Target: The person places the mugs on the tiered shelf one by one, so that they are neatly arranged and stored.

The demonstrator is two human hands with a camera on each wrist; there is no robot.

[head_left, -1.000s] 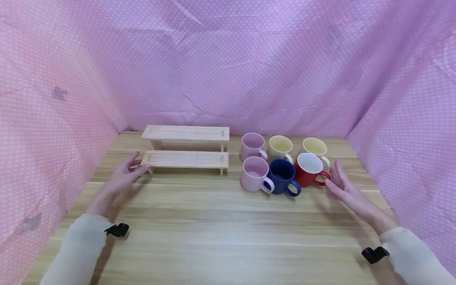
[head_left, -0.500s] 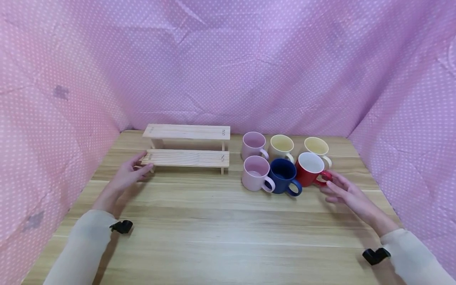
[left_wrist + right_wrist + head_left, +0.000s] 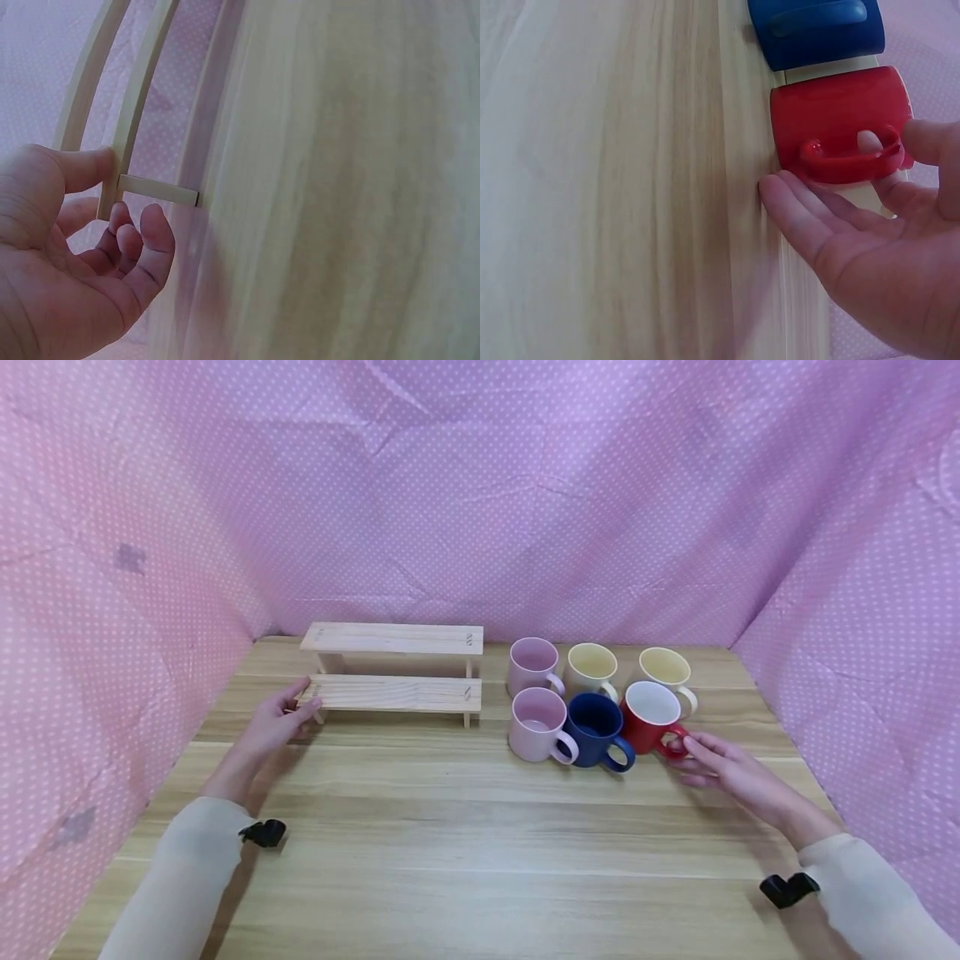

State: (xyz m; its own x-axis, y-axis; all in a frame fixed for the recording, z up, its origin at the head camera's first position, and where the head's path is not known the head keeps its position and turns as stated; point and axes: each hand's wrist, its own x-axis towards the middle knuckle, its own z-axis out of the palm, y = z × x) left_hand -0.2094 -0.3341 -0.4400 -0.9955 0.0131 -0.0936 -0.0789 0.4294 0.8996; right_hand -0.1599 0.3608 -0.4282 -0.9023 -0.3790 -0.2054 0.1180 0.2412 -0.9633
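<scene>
A low wooden two-step rack stands at the back left, with a front board [image 3: 393, 693] and a higher rear board [image 3: 393, 638]. My left hand [image 3: 268, 725] pinches the front board's left end, thumb on one face and fingers at the other; its remaining fingers are curled beneath. At the right, my right hand [image 3: 731, 772] holds the handle of the red mug [image 3: 641, 732]. In the right wrist view, an index fingertip pokes through that red handle [image 3: 847, 166] and the thumb lies against it. The mug, white inside, stands upright on the table.
Left of the red mug are a blue mug [image 3: 593, 731] and a pink mug [image 3: 534, 739]. Behind stand another pink mug [image 3: 528, 678] and two yellow mugs [image 3: 581, 681]. Pink dotted cloth [image 3: 480, 510] encloses the wooden table [image 3: 465, 843] at the back and sides.
My right hand has moved from beside the red mug onto its handle, which has swung slightly toward me. My left hand has closed in on the front board's end.
</scene>
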